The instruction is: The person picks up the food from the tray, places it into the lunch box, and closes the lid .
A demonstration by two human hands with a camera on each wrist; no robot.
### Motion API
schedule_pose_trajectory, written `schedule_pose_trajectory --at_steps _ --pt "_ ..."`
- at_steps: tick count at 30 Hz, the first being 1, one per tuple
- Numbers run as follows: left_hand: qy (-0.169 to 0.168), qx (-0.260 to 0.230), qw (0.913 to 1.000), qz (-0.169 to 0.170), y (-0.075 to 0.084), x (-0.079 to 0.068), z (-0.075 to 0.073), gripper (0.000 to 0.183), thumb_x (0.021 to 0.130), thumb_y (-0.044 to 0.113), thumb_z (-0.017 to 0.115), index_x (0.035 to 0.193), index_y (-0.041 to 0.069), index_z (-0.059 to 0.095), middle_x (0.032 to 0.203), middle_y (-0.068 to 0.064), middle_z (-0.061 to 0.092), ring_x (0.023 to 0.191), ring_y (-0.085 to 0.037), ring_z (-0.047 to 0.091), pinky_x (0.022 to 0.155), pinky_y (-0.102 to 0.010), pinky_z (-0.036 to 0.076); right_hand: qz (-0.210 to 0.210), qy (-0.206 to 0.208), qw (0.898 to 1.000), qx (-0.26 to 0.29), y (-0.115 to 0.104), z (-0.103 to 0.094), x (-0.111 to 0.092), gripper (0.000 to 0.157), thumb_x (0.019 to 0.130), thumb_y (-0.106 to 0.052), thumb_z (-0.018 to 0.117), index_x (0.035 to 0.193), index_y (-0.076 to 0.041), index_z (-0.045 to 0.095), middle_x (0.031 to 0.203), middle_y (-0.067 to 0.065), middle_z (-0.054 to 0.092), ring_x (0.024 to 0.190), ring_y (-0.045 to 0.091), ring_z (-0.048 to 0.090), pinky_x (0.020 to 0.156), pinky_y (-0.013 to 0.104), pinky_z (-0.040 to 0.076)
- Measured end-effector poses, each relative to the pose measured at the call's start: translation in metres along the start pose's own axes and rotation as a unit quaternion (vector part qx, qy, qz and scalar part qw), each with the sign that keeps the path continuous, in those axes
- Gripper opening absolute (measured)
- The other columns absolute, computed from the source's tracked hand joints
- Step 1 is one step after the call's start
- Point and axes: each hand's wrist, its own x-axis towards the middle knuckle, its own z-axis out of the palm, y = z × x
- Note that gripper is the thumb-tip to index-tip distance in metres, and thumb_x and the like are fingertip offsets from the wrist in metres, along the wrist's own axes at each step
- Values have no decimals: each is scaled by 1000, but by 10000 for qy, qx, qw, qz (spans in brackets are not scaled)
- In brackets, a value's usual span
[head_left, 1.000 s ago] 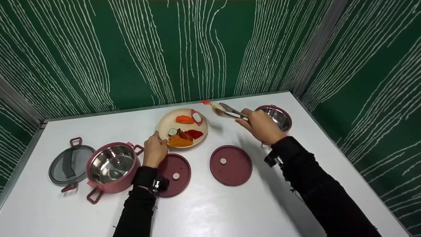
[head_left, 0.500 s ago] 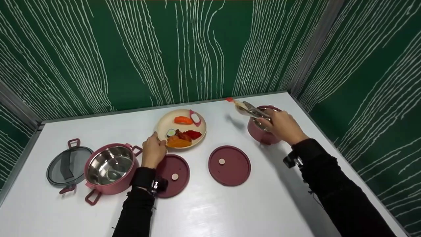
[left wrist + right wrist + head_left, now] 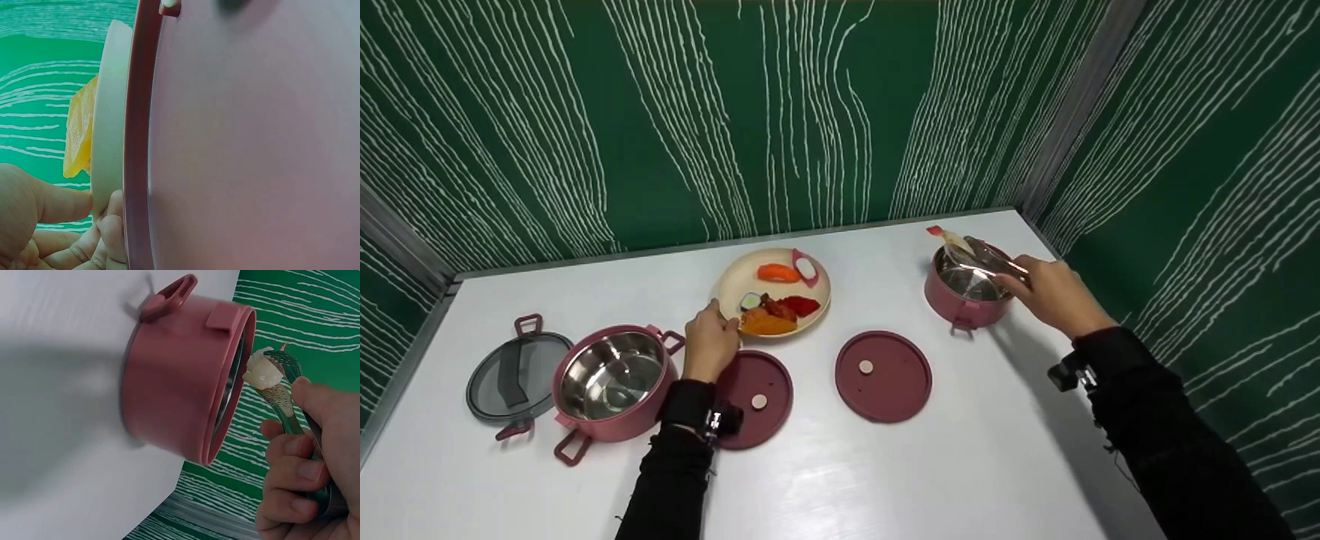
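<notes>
Left hand [image 3: 711, 343] pinches plate [image 3: 741, 277]; right hand [image 3: 1061, 295] grips tongs [image 3: 996, 261] holding shrimp [image 3: 953, 240], probably light and slick, best nipped mid-body.

L hand [image 3: 711, 341] & R hand [image 3: 1061, 296] both bare. Just behind L hand: wide blk L wristband [image 3: 686, 403] w/ small dark L cam [image 3: 727, 420] on inner side, shiny silver bit [image 3: 712, 424] next to it. Same kit behind R hand: blk R wristband [image 3: 1117, 352], dark R cam [image 3: 1063, 377], silvery piece [image 3: 1085, 376]. Farther back from hands, long blk L sleeve [image 3: 664, 480] & R sleeve [image 3: 1192, 450], slightly wrinkled, few loose dark threads [image 3: 1111, 448] at edges.
</notes>
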Motion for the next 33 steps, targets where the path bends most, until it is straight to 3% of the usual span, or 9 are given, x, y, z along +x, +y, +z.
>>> schedule_pose_trajectory --at_steps 9,14,24,33 --pt "37 114 9999 90 -1 2 0 57 99 7 62 145 -19 41 107 -30 70 122 -47 59 107 -54 45 112 -228 9996 -141 14 -1 -11 36 105 -36 61 92 -3 65 70 3 57 62 23 51 55 36 39" --pt "52 161 9997 170 -1 1 0 56 98 6 61 144 -19 43 101 -29 72 118 -49 61 104 -55 46 123 -268 9995 -136 15 -2 -13 36 104 -36 61 92 -3 64 69 3 54 61 22 49 54 35 37" --pt "-71 179 9998 58 1 1 0 58 100 9 60 147 -18 39 108 -30 71 127 -49 54 109 -55 42 166 -336 9991 -185 19 -9 -25 38 103 -34 64 106 3 70 82 11 68 64 22 56 57 36 45" --pt "-98 145 9998 -43 1 2 0 59 101 10 59 149 -17 37 107 -30 71 129 -46 54 110 -53 42 59 -480 9983 -317 22 -9 -27 34 102 -34 65 95 -1 69 71 3 61 60 19 52 54 34 40"
